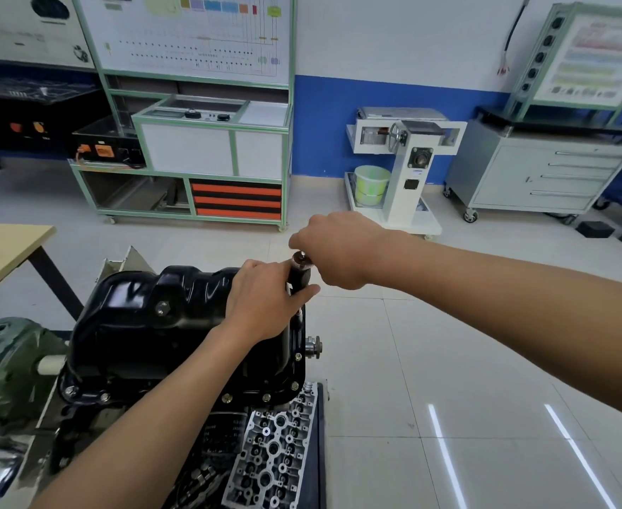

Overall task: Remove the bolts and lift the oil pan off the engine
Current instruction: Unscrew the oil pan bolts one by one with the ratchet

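Gripping the upright socket wrench (pixel 298 275) in both fists, right hand (pixel 339 251) at its head, left hand (pixel 265 299) lower on the shaft, axis dropping toward six o'clock onto the three-o'clock flange of the oil pan (pixel 137 306).

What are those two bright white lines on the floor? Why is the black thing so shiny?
Head view: the floor stripes are glare, likely ceiling lights mirrored in glossy tiles; the oil pan catches white highlights; the wide lens bends room edges.
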Demonstrator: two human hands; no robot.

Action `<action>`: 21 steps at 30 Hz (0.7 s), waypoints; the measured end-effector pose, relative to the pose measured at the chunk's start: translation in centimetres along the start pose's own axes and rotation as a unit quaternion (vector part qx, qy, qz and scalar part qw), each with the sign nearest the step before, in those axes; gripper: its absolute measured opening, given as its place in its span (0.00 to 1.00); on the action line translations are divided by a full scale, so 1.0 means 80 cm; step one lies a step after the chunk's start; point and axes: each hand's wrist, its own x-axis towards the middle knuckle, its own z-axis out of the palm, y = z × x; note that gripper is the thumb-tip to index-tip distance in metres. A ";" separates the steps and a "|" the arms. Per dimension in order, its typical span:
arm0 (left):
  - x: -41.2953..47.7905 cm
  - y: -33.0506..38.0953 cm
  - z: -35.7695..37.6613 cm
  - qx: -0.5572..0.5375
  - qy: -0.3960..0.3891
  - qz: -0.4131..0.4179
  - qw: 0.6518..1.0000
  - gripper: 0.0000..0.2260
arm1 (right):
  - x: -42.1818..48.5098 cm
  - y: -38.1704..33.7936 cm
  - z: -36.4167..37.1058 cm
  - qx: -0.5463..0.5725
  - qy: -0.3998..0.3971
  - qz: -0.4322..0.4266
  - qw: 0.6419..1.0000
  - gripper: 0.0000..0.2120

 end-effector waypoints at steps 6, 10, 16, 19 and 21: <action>0.000 0.009 -0.002 0.011 0.047 0.019 0.999 0.24 | -0.008 -0.001 0.002 0.332 -0.085 0.097 0.935 0.14; 0.002 0.007 0.002 -0.003 0.010 -0.005 1.000 0.17 | -0.005 0.000 0.005 0.175 -0.017 0.082 0.981 0.03; 0.008 0.003 -0.013 -0.057 -0.082 -0.007 0.995 0.08 | -0.011 0.005 -0.012 -0.047 0.055 -0.114 0.991 0.17; 0.018 -0.002 -0.034 -0.160 -0.136 -0.029 0.977 0.07 | -0.007 0.012 -0.028 -0.007 0.047 -0.091 0.995 0.17; 0.028 -0.002 -0.046 -0.189 -0.140 -0.030 0.972 0.08 | -0.001 0.020 -0.041 0.014 0.049 -0.069 0.996 0.15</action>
